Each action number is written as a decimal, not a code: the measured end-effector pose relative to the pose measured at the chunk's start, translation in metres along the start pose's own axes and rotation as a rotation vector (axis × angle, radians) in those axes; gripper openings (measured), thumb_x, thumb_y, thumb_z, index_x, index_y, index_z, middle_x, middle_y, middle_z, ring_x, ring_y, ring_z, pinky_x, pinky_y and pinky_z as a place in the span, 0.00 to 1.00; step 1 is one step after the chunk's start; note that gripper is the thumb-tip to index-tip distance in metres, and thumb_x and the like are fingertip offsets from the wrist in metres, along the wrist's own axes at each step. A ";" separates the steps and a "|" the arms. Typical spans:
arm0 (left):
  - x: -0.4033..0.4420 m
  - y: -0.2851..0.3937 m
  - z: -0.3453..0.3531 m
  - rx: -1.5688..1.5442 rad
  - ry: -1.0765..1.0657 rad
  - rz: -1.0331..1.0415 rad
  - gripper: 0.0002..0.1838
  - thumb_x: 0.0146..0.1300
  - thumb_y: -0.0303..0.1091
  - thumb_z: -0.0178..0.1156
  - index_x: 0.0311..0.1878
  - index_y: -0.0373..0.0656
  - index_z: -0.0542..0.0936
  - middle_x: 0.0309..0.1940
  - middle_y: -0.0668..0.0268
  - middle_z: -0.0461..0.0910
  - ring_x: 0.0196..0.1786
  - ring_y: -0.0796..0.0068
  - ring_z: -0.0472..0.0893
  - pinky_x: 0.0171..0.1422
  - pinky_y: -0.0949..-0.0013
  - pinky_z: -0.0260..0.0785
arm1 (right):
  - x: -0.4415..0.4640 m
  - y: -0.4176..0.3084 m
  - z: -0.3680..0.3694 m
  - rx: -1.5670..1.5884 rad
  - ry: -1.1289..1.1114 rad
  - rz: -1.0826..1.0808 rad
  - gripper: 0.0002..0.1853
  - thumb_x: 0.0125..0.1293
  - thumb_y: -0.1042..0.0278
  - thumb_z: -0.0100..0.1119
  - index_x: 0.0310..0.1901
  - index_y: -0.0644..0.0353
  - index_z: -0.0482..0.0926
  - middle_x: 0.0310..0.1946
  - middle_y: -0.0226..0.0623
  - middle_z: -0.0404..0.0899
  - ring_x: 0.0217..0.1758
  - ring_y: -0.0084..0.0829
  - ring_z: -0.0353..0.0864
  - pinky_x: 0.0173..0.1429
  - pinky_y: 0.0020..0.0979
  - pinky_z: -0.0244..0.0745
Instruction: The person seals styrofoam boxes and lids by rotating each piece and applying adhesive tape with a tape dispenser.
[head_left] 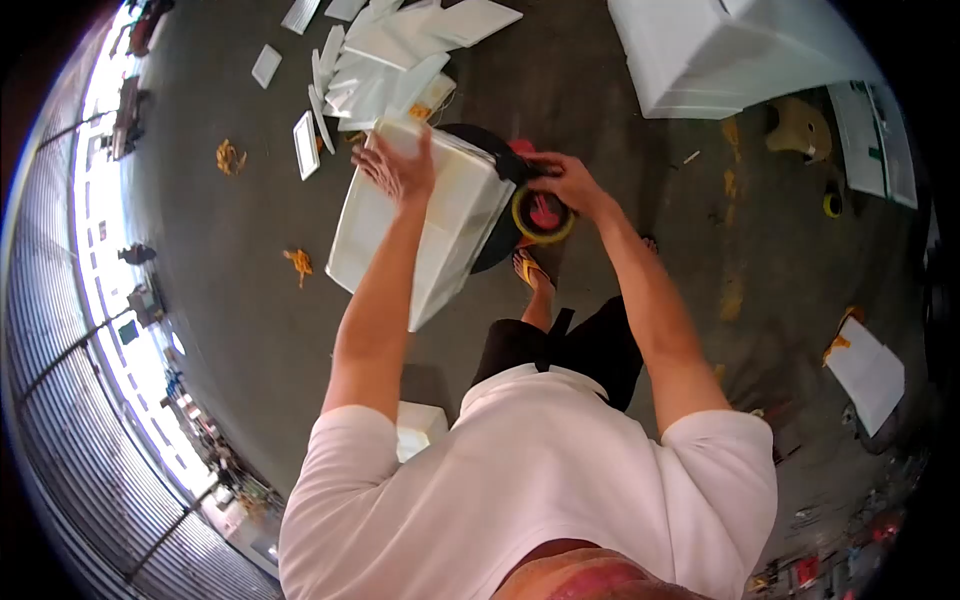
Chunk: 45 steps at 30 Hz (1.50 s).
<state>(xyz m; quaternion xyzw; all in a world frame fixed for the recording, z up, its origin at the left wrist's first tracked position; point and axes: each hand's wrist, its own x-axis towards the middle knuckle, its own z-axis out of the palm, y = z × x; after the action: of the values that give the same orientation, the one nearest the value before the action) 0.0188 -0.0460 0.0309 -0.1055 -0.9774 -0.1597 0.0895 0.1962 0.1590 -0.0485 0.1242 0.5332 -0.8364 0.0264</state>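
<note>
A white foam box (440, 230) lies tilted on a round black surface (493, 245) in front of me. My left hand (402, 172) rests against the upper side of the box, its fingers spread. At the right end of the box, my right hand (570, 186) is closed round a tape dispenser that carries a yellow-rimmed roll of tape (543, 212). The black part of the dispenser (510, 166) touches the box edge. The roll has a red centre. Something red shows just behind my right hand.
Flat white foam lids (390, 60) lie piled at the top. A large white foam block (690, 60) stands at the upper right. Crumpled yellow tape (298, 264) lies on the floor at left. A white panel (868, 375) is at right, a small white box (420, 428) near my left side.
</note>
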 end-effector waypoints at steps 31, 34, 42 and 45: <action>-0.068 0.023 -0.061 0.007 -0.547 0.858 0.52 0.34 0.52 0.77 0.70 0.61 0.70 0.77 0.49 0.51 0.78 0.38 0.47 0.79 0.44 0.42 | -0.036 -0.039 -0.035 -0.241 -0.200 0.157 0.27 0.57 0.71 0.68 0.60 0.63 0.77 0.51 0.38 0.82 0.51 0.25 0.80 0.57 0.28 0.75; -0.064 0.031 -0.043 0.051 -0.365 0.652 0.51 0.38 0.56 0.76 0.71 0.59 0.70 0.75 0.46 0.53 0.77 0.36 0.47 0.79 0.43 0.41 | -0.083 -0.013 -0.007 -0.106 -0.078 0.146 0.28 0.58 0.72 0.68 0.62 0.62 0.75 0.52 0.39 0.82 0.51 0.26 0.80 0.57 0.28 0.75; -0.010 -0.021 -0.046 0.095 -0.317 0.518 0.48 0.56 0.65 0.63 0.76 0.56 0.59 0.78 0.45 0.43 0.79 0.37 0.40 0.80 0.44 0.37 | 0.117 -0.036 0.036 -0.267 0.126 0.061 0.29 0.54 0.60 0.72 0.58 0.60 0.80 0.52 0.40 0.83 0.53 0.30 0.80 0.57 0.31 0.74; -0.034 -0.045 -0.041 0.119 -0.246 0.408 0.46 0.56 0.66 0.62 0.75 0.57 0.61 0.77 0.47 0.47 0.79 0.39 0.42 0.79 0.44 0.38 | 0.146 -0.022 0.055 -0.214 0.089 0.037 0.29 0.52 0.57 0.73 0.57 0.58 0.81 0.51 0.39 0.83 0.53 0.30 0.81 0.57 0.34 0.74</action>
<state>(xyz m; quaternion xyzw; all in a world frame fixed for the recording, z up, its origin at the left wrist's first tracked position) 0.0463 -0.1071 0.0485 -0.3140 -0.9471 -0.0664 0.0061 0.0413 0.1321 -0.0411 0.1674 0.6177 -0.7678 0.0314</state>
